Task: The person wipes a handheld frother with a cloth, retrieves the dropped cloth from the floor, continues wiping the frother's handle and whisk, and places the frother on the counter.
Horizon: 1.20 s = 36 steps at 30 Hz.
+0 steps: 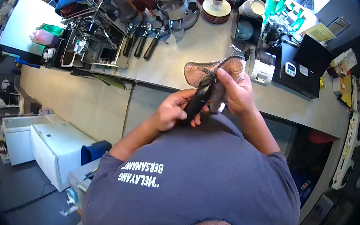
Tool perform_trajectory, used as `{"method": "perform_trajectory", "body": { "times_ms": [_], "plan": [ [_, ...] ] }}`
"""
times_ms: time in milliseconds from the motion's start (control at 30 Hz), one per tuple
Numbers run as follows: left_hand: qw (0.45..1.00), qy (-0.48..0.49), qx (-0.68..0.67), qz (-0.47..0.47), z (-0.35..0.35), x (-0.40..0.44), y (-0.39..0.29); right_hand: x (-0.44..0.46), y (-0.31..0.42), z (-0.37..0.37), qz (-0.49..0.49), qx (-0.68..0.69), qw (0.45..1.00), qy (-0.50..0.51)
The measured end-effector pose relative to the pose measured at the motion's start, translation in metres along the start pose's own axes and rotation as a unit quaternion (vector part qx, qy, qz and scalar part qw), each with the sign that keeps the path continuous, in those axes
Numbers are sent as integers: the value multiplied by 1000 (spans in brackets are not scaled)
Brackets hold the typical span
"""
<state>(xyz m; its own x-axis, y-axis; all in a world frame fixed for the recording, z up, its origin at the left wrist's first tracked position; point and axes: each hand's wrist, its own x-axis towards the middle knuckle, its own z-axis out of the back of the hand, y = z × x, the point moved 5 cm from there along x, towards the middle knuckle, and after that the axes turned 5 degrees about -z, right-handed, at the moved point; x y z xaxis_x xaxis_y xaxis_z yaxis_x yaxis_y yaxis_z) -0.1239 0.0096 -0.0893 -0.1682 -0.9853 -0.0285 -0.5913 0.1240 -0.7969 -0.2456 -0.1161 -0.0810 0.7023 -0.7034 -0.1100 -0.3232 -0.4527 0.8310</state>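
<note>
My left hand (172, 112) is closed around the thick black handle of a portafilter (199, 100), which tilts up and away from my shirt. In my right hand (238, 92) is a brownish-pink cloth (199, 73) with a dark patterned edge, bunched over the far end of the portafilter. My right thumb presses on the cloth from above. The portafilter's head is hidden by the cloth and fingers. Both hands are in front of my chest, by the counter's near edge.
On the counter (176, 64) lie several portafilters (141, 42) beside an espresso machine (93, 42). A grinder (169, 1), stacked saucers with a cup (217, 9), a white printer (263, 70) and a black box with a timer (290, 69) stand along the back and right.
</note>
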Motion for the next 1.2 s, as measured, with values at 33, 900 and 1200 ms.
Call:
{"method": "perform_trajectory", "body": {
  "times_ms": [33, 900, 1200],
  "plan": [
    [1000, -13, 4, 14, 2, 4, 3, 2, 3, 3, 2, 3, 1000, -5],
    [983, 2, 178, -44, 83, -24, -73, -6, -39, -121, 16, -208, 966, 150],
    [964, -60, 154, -207, 166, -60, -159, 26, -63, -249, 180, -478, 817, 268]
  ]
}}
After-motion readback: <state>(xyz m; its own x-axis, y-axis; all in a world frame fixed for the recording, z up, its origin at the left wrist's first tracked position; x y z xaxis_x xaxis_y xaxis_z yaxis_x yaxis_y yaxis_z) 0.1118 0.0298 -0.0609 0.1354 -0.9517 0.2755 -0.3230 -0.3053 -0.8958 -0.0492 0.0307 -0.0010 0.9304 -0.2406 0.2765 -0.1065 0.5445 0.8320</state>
